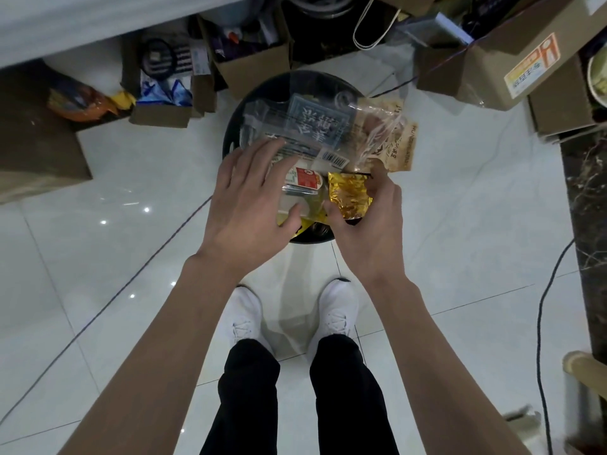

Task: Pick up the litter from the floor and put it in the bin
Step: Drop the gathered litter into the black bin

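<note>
A round black bin (297, 81) stands on the white tiled floor straight ahead of me, heaped with wrappers. A clear plastic bag with a blue printed label (308, 121) lies across its top, a tan paper wrapper (399, 144) at its right side. My left hand (253, 198) has its fingers spread and pressing down on the clear bag and on a clear package with a red label (305, 180). My right hand (368, 224) pinches a crumpled gold foil wrapper (349, 195) over the near side of the bin.
Open cardboard boxes (249, 59) full of clutter crowd the floor behind the bin, with a larger box (512, 50) at the right. A dark marble edge (588, 205) and a black cable (545, 310) run along the right. My white shoes (336, 310) stand just before the bin.
</note>
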Tool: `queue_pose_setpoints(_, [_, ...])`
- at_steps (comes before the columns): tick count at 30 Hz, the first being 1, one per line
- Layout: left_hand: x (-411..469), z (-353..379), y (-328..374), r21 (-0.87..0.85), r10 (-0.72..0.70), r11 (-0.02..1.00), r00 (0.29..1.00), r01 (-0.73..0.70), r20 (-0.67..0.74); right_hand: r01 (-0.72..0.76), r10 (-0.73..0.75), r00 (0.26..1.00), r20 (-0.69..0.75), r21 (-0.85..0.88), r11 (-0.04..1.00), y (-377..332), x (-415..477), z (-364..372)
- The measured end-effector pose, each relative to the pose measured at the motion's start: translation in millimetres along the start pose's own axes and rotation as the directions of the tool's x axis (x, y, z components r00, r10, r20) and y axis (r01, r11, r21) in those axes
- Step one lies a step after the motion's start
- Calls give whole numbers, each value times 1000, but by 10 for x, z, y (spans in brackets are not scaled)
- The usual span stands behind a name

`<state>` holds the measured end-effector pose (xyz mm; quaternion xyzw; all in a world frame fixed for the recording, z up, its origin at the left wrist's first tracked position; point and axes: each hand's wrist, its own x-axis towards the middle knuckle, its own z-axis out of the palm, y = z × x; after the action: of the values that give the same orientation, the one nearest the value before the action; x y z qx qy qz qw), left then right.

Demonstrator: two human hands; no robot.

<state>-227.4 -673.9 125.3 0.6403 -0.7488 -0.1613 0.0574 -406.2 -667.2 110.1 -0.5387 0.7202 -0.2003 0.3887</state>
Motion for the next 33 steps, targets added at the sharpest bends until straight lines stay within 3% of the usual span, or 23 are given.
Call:
queue_pose_setpoints(13, [-171,-200,-26,10,-42,999,999,42,-6,65,-61,997,36,-141,988,-214,-139,-119])
queue_pose_setpoints(21, [-447,-979,104,-14,-192,981,981,191,-26,242,-237,970,51,-211,947,-953,-310,-581])
queue_pose_setpoints(28, [-975,-1639,178,-64,-380,924,921,376,-82,462,-438,886,152,-226,857,-1722,-538,-818])
queue_pose_setpoints(33, [-1687,-2036,95,-121,-555,831,820,543,-138,599,-511,784,352,-217,771,-2344,-927,-695])
